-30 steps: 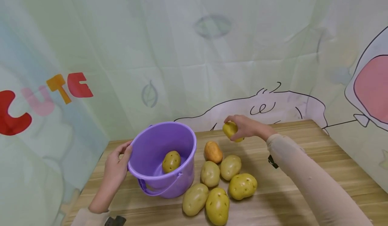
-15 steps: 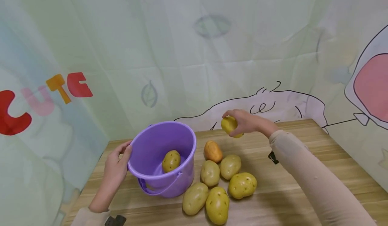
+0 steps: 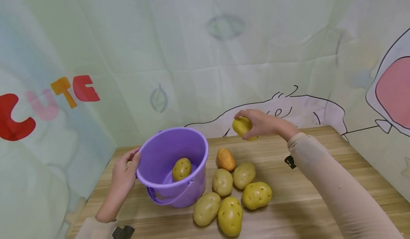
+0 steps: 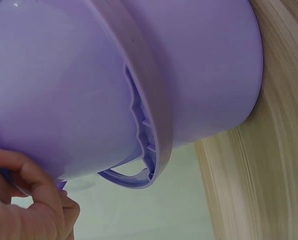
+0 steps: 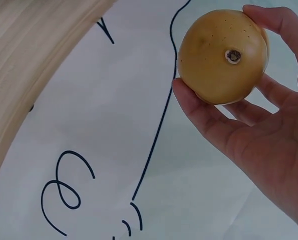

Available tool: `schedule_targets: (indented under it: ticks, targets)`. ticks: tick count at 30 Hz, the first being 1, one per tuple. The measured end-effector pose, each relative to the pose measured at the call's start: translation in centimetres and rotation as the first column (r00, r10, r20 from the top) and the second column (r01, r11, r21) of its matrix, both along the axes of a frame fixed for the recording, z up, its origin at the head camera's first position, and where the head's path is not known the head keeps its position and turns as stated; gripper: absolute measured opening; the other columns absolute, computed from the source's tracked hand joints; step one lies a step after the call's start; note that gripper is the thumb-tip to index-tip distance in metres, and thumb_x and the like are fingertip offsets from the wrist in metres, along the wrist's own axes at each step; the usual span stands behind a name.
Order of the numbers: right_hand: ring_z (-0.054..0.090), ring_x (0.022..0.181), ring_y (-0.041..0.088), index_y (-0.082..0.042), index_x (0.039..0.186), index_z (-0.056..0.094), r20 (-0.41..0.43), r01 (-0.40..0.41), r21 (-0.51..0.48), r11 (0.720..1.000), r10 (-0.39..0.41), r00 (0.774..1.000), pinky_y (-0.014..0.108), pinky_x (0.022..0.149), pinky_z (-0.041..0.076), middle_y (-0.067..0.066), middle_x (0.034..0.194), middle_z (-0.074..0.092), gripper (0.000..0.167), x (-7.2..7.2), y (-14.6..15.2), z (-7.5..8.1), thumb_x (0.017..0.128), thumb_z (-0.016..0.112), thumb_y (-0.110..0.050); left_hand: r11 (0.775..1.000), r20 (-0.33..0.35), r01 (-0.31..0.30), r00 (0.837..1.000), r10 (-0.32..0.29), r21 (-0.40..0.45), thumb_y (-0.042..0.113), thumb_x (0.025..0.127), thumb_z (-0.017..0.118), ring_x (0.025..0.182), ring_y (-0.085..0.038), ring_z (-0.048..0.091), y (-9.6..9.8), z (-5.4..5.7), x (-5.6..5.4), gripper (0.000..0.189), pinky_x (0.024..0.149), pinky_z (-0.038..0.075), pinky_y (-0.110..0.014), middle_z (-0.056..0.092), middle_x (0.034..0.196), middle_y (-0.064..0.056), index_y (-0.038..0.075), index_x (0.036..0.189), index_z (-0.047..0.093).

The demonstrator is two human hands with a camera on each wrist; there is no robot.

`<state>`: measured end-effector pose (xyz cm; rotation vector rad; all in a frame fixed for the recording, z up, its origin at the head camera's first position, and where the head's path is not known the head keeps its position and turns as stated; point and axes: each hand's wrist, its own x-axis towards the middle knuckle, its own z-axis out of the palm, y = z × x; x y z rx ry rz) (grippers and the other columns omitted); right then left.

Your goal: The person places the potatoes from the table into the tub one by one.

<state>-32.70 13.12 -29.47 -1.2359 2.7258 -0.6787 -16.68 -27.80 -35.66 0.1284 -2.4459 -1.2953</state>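
Note:
A purple bucket [image 3: 195,192] stands on the table, its mouth tilted toward me, with one yellow potato [image 3: 182,169] inside. My left hand [image 3: 123,171] pinches the bucket's left rim; in the left wrist view its curled fingers [image 4: 38,190] are at the rim. Up near the back wall, my right hand [image 3: 264,123] holds a yellow potato [image 3: 242,126] above the table. The right wrist view shows thumb and fingers around this potato [image 5: 221,60], a dark round scar on its end. Several potatoes [image 3: 230,216] lie right of the bucket, beside an orange-brown, potato-shaped one [image 3: 225,159].
The wood-grain table [image 3: 307,185] ends against a printed cloth backdrop [image 3: 221,86] at the back. The bucket's handle [image 3: 173,199] hangs down on its near side, also seen as a curved purple handle [image 4: 156,105] in the left wrist view.
My right hand has risen with the yellow potato, lifting it higher off the table near the back wall. The left hand, bucket and other potatoes have stayed in place.

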Motion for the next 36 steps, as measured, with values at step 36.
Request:
schedule_targets:
  ticks: [36]
  targets:
    - [0.053, 0.101, 0.025, -0.007, 0.138, 0.053, -0.064, -0.085, -0.024, 0.996, 0.084, 0.994, 0.037, 0.080, 0.050, 0.009, 0.122, 0.058, 0.066, 2.6, -1.8, 4.6, 0.079, 0.080, -0.020, 1.000, -0.040, -0.007, 0.999, 0.005, -0.031, 0.027, 0.107, 0.045, 0.067, -0.014, 0.062, 0.3, -0.2, 0.2, 0.046, 0.054, 0.056, -0.019, 0.057, 0.112, -0.029, -0.010, 0.134, 0.055]
